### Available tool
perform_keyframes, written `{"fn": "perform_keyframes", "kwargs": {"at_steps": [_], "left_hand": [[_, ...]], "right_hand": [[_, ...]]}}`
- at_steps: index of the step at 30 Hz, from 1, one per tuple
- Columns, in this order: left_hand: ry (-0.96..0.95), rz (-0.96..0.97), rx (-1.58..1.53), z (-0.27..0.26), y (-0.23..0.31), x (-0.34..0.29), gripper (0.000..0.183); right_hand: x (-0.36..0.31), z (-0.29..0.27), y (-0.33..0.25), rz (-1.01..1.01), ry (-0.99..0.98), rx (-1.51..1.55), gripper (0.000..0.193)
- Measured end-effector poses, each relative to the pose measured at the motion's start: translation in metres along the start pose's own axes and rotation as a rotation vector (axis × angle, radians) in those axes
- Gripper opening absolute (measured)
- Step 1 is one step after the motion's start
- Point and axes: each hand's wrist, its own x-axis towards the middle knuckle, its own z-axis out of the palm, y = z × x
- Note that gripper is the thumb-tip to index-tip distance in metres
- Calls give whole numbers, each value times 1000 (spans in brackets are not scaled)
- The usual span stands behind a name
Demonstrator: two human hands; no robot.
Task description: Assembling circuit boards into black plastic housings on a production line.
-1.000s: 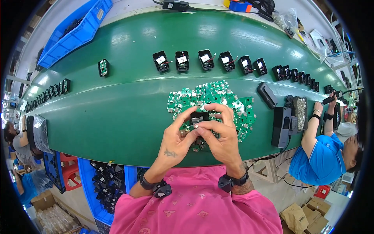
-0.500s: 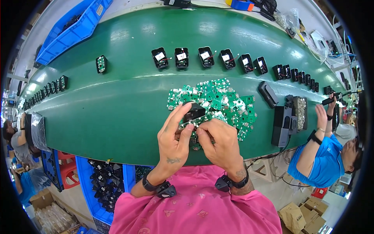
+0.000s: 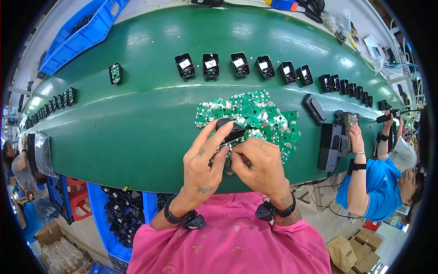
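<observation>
My left hand (image 3: 204,160) grips a small black plastic housing (image 3: 232,129) between thumb and fingers, just above the near edge of the green belt (image 3: 137,132). My right hand (image 3: 261,166) is closed beside it, fingertips pinching a small green circuit board (image 3: 226,155) under the housing; most of the board is hidden by my fingers. Right behind both hands lies a heap of green circuit boards (image 3: 255,114).
A row of open black housings (image 3: 237,64) with boards inside lies further back on the belt, and one apart (image 3: 115,73) at the left. A blue bin of black housings (image 3: 121,217) stands below the belt's near edge. A person in blue (image 3: 378,182) works at a black fixture (image 3: 333,144) to the right.
My hands have shifted slightly nearer along the belt's edge. The housing has tipped up in my left hand, and my right hand has closed in under it.
</observation>
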Motion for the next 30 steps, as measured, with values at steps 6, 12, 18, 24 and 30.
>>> {"fn": "perform_keyframes", "kwargs": {"at_steps": [6, 12, 18, 24, 30], "left_hand": [[33, 5, 20, 4, 0, 1, 45], [34, -64, -46, 4, 3, 0, 44], [29, 24, 59, 4, 0, 1, 46], [39, 47, 82, 7, 2, 1, 48], [52, 57, 170, 11, 3, -3, 47]], "right_hand": [[-2, 7, -1, 37, 33, -18, 8], [-7, 8, 0, -37, 105, -38, 10], [-6, 4, 2, -70, 58, -123, 12], [-5, 1, 4, -56, -20, -127, 11], [-5, 3, 6, -43, -41, -129, 10]]}}
